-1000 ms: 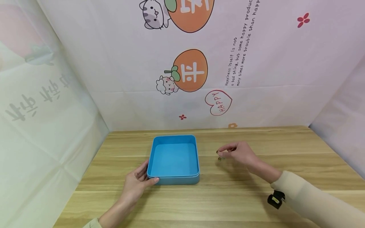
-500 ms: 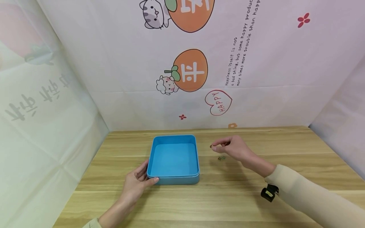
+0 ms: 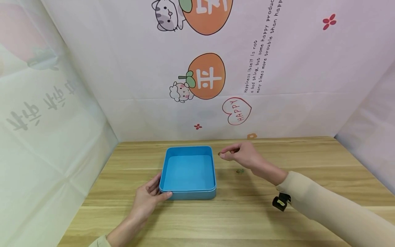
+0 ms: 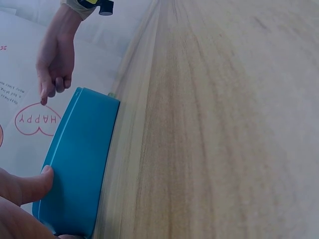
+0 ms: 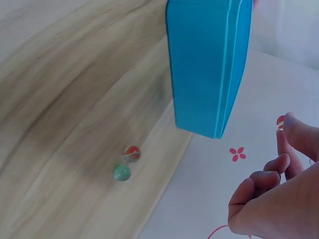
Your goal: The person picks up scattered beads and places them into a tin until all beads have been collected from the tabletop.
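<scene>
A shallow, open-topped blue box (image 3: pixel 192 195) rests on the table with nothing inside it. My left hand (image 3: pixel 145 201) holds its near-left corner, thumb (image 4: pixel 44 185) over the front side and fingers along the left wall. Pinched between thumb and forefinger of my right hand (image 3: pixel 247 157) is a red-and-white striped marble (image 5: pixel 280 122), raised above the tabletop just right of the box's far-right corner. Two more marbles lie close together on the table below that hand: a red one (image 5: pixel 132 153) and a green one (image 5: pixel 121 173).
The wood-grain table (image 3: pixel 262 223) ends at a printed white cloth (image 3: pixel 139 113) that hangs behind it. White cloth also closes off the left and right sides. A black wrist camera (image 3: pixel 280 201) hangs below the right sleeve.
My right hand has lifted the marble off the table and carried it left and away from me, toward the box. The left hand and the box have stayed in place.
</scene>
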A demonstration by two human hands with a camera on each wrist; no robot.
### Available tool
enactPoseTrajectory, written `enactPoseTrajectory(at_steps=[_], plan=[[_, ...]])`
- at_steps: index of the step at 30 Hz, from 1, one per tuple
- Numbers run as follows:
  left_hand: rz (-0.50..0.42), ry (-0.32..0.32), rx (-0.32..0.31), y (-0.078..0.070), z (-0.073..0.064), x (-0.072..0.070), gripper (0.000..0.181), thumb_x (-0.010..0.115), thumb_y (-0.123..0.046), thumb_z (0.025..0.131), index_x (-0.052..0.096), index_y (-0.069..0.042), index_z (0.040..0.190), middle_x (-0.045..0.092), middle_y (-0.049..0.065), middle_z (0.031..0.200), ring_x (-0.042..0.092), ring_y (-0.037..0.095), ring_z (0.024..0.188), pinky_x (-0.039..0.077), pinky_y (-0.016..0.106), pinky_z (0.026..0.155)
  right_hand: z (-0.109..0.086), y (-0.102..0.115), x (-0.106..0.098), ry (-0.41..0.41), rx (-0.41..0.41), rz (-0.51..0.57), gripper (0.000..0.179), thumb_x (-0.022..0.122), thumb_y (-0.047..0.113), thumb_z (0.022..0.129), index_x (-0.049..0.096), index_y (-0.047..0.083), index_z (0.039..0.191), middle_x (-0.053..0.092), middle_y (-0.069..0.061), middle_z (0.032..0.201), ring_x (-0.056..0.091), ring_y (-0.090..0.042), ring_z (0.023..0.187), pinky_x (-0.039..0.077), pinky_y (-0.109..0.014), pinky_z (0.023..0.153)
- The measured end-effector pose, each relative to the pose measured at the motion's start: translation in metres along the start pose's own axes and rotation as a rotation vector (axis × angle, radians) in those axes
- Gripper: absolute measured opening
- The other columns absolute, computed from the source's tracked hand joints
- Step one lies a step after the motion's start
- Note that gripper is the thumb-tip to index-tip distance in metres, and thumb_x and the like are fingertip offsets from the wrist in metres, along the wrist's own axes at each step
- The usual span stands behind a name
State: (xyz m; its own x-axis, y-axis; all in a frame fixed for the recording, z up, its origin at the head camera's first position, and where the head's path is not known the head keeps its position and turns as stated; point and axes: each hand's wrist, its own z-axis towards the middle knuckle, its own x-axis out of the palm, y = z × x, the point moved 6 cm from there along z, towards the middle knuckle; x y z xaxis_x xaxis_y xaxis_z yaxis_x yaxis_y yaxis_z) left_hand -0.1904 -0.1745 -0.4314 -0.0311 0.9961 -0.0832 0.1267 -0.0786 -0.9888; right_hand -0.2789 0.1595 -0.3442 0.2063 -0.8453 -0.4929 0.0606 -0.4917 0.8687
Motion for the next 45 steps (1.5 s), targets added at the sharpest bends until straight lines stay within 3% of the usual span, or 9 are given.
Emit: enactPoseTrajectory(at_steps=[10,25,45], plan=[[0.001,0.006,-0.01,0.0,0.001,0.0,0.087,0.084,0.002,0.088,0.037,0.002,0.161,0.032,0.027,0.165,0.037,0.042,0.148,0.047,0.043,0.109,0.013,0.018,0.02,0.023,-0.03,0.037,0.019,0.082,0.024,0.095,0.084,0.01,0.107,0.063,-0.005,0.092,0.052,-0.026,0.092,0.043,-0.038,0.078],[-0.002,0.005,-0.008,-0.001,0.0,-0.001,0.087,0.083,0.003,0.089,0.036,0.003,0.161,0.031,0.027,0.165,0.037,0.042,0.148,0.047,0.043,0.109,0.029,0.043,0.055,0.05,-0.061,0.073,0.012,0.084,0.02,0.093,0.086,0.011,0.102,0.069,-0.007,0.094,0.053,-0.026,0.087,0.041,-0.032,0.07],[-0.004,0.008,-0.009,-0.002,0.0,0.001,0.086,0.084,0.001,0.089,0.037,0.001,0.161,0.033,0.027,0.165,0.037,0.043,0.148,0.048,0.045,0.109,0.042,0.045,0.086,0.037,-0.13,0.115,0.009,0.084,0.013,0.093,0.085,0.005,0.097,0.068,-0.007,0.089,0.048,-0.021,0.074,0.036,-0.031,0.065]])
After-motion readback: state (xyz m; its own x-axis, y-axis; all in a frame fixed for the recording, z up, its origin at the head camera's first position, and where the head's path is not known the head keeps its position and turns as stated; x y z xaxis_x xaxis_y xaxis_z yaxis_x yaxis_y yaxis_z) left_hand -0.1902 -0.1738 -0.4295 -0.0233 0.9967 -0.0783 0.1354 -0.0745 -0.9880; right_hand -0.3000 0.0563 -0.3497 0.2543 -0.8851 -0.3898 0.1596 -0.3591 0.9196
